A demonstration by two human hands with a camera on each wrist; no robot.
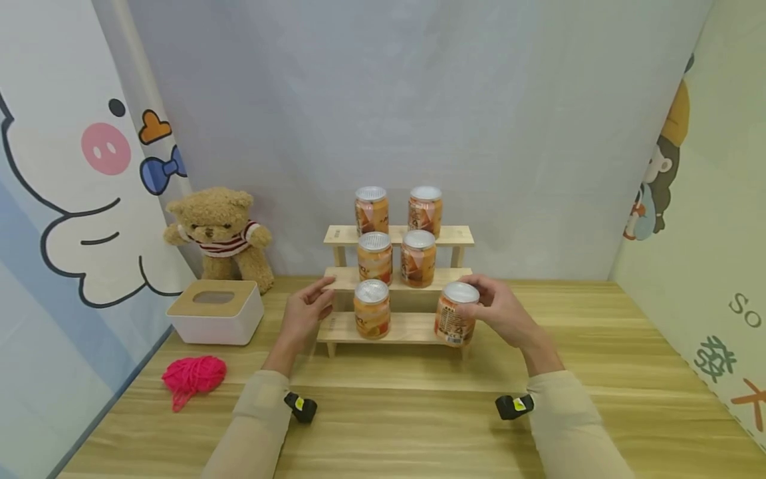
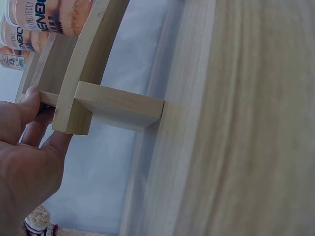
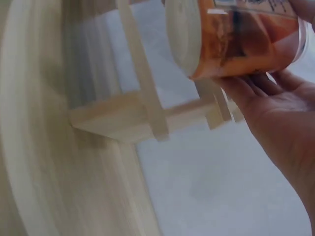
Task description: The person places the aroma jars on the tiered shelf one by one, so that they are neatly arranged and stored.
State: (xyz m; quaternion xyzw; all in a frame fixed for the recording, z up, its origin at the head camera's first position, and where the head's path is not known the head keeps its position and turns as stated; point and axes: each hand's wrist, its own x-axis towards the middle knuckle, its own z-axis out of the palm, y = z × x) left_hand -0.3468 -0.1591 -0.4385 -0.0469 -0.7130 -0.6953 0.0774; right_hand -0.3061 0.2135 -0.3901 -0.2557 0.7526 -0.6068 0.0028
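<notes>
A three-tier wooden display rack (image 1: pixel 413 329) stands on the table, bearing several orange-labelled cans with silver lids. Two are on the top tier, two on the middle tier, and one can (image 1: pixel 372 313) is on the bottom tier's left half. My right hand (image 1: pixel 503 313) grips another can (image 1: pixel 456 319) at the bottom tier's right end; the right wrist view shows this can (image 3: pixel 246 42) raised off the tier, its base visible. At the rack's left end, my left hand (image 1: pixel 302 316) holds the side of the frame, thumb and fingers around a wooden piece (image 2: pixel 49 98).
Left of the rack are a teddy bear (image 1: pixel 221 233) in a striped sweater, a white tissue box (image 1: pixel 212 326) with a wooden lid, and a pink yarn bundle (image 1: pixel 194 376). A grey curtain (image 1: pixel 509 133) hangs behind the table (image 1: pixel 407 426).
</notes>
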